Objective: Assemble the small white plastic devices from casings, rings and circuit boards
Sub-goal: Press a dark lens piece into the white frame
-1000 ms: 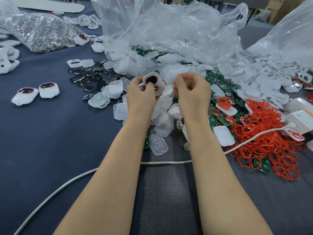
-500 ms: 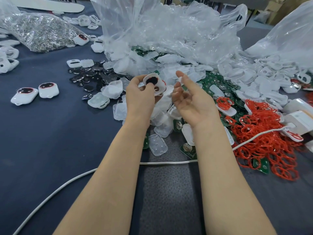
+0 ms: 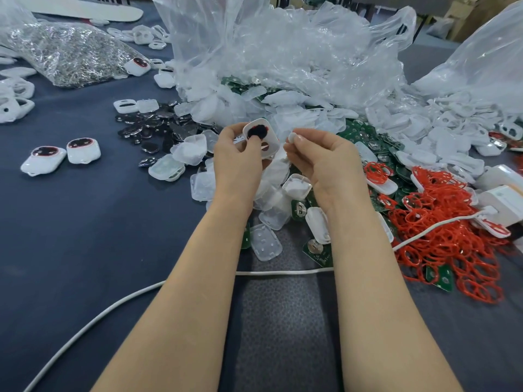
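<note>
Dark table bears 2 finished devices; left hand grips 1 casing, right hand pinches 1 small white piece.

A wide table covered with dark blue-grey cloth fills the view, with a darker textured strip at its near edge. Behind it, at the far right, stand brown cardboard boxes. The light is soft and even.

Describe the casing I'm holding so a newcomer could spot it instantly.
Find the clear plastic bags mid-table. Just in front, the left hand holds a white casing aloft. Unlike the loose casings below, it has a dark round centre.
</note>
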`<state>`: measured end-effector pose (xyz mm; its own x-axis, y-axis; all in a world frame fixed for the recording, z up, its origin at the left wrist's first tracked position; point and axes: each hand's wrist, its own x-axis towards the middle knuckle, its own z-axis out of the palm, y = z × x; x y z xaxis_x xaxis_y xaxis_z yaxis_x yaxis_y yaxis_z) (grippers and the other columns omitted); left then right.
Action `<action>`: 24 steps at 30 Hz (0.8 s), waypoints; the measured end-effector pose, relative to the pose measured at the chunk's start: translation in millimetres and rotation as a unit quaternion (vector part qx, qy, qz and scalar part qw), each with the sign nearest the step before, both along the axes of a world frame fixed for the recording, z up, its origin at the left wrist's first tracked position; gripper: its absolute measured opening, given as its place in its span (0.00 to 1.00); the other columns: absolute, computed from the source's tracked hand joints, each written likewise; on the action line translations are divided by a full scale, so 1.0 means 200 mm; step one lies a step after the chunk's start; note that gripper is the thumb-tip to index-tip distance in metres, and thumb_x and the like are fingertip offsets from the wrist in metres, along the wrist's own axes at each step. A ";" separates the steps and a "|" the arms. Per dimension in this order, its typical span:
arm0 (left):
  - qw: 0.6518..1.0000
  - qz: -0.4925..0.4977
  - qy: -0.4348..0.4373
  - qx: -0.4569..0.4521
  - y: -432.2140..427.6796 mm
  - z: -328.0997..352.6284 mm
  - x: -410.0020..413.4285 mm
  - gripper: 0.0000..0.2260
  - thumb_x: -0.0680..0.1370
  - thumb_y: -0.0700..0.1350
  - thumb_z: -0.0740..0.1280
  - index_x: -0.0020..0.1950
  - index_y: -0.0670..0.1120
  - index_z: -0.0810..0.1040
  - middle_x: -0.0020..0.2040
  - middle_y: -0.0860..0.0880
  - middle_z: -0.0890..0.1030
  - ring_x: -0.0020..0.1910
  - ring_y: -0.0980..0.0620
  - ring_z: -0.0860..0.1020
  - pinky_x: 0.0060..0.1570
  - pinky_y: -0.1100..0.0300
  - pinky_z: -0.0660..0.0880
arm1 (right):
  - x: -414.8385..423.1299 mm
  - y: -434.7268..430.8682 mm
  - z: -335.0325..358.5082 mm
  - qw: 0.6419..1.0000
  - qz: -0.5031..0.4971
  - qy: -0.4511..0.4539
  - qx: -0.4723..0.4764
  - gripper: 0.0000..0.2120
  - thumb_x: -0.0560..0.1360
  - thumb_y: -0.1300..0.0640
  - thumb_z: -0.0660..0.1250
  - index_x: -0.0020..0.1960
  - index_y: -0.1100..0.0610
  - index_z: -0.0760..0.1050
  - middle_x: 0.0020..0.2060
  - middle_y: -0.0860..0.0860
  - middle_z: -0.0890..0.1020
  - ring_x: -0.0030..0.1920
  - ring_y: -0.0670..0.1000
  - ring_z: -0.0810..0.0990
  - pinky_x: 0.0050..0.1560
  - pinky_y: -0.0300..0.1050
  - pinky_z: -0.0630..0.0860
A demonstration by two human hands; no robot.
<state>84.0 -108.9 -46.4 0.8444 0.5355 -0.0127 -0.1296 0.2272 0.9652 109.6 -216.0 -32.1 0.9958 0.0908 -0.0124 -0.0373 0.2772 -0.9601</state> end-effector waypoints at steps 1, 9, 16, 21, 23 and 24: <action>1.000 0.001 -0.001 0.004 0.00 0.00 0.00 0.09 0.80 0.38 0.62 0.46 0.51 0.72 0.40 0.52 0.80 0.38 0.59 0.81 0.36 0.66 0.79 | 0.00 0.00 0.00 0.999 -0.003 -0.020 -0.032 0.07 0.74 0.69 0.67 0.42 0.59 0.78 0.30 0.48 0.82 0.34 0.45 0.81 0.41 0.36 0.79; 1.000 0.005 -0.023 0.010 -0.01 -0.01 0.01 0.08 0.80 0.35 0.61 0.47 0.48 0.71 0.39 0.51 0.80 0.33 0.62 0.81 0.37 0.66 0.78 | -0.04 0.10 -0.02 0.943 -0.058 -0.176 -0.276 0.04 0.74 0.64 0.68 0.44 0.56 0.78 0.35 0.45 0.79 0.37 0.42 0.76 0.42 0.33 0.73; 0.997 0.024 -0.025 0.068 -0.03 0.00 0.00 0.04 0.80 0.39 0.62 0.52 0.46 0.70 0.39 0.50 0.80 0.35 0.59 0.79 0.39 0.64 0.77 | -0.07 0.16 -0.05 0.916 -0.117 -0.221 -0.314 0.04 0.74 0.64 0.68 0.48 0.58 0.76 0.37 0.44 0.76 0.36 0.38 0.72 0.40 0.26 0.67; 0.995 0.033 -0.024 0.096 -0.04 0.00 0.00 0.04 0.80 0.39 0.62 0.52 0.47 0.70 0.38 0.53 0.79 0.34 0.61 0.77 0.41 0.65 0.75 | -0.07 0.18 -0.04 0.907 -0.144 -0.220 -0.330 0.03 0.74 0.63 0.67 0.45 0.57 0.75 0.40 0.48 0.79 0.43 0.48 0.77 0.46 0.37 0.71; 0.994 0.032 -0.024 0.097 -0.05 0.00 0.00 0.04 0.80 0.39 0.62 0.51 0.48 0.69 0.38 0.53 0.78 0.35 0.59 0.77 0.41 0.64 0.74 | -0.08 0.18 -0.04 0.906 -0.149 -0.217 -0.333 0.04 0.74 0.63 0.67 0.44 0.55 0.73 0.40 0.48 0.78 0.46 0.50 0.78 0.48 0.42 0.71; 0.995 0.030 -0.025 0.094 -0.05 0.00 0.00 0.04 0.80 0.39 0.62 0.51 0.48 0.69 0.38 0.52 0.78 0.35 0.58 0.77 0.42 0.63 0.75 | -0.07 0.19 -0.05 0.905 -0.150 -0.216 -0.333 0.05 0.74 0.62 0.67 0.44 0.54 0.72 0.41 0.48 0.78 0.47 0.51 0.77 0.48 0.43 0.71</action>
<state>83.1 -118.6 -46.4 0.8076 0.5745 0.1330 -0.1857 0.0337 0.9820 94.7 -178.6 -41.5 0.8996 -0.0701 0.4312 0.3618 -0.4336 -0.8253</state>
